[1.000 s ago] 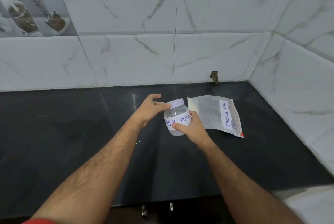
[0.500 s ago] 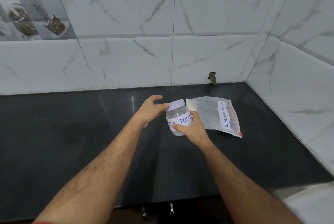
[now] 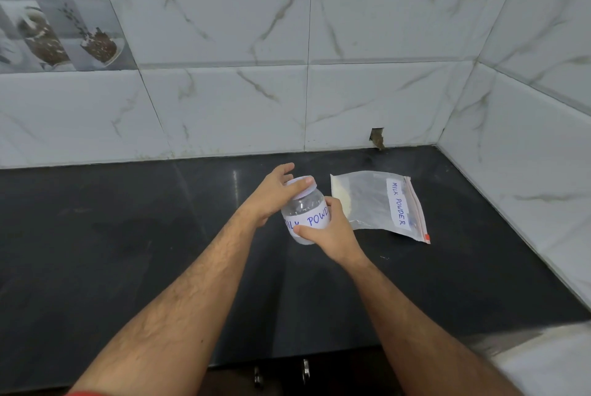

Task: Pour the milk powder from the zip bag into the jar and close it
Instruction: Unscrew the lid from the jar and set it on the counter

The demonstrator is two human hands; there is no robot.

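Note:
A small clear jar [image 3: 305, 208] with a white "MILK POWDER" label is held just above the black counter. My right hand [image 3: 329, 231] grips its lower body from the right. Its white lid [image 3: 303, 192] is on top, and my left hand [image 3: 271, 194] wraps over that lid with thumb and fingers on its rim. To the right, the clear zip bag [image 3: 377, 203] lies flat on the counter, labelled "MILK POWDER", with a red zip strip along its right edge and a little pale powder in its left corner.
The black stone counter [image 3: 128, 251] runs left to right, bounded by marble-tiled walls behind and on the right. A small hole in the tile [image 3: 377, 136] sits at the back. Cabinet handles [image 3: 305, 370] show below the front edge.
My left hand has moved from beside the lid to closing over it. The jar has tilted slightly and stayed in my right hand. The bag has not moved.

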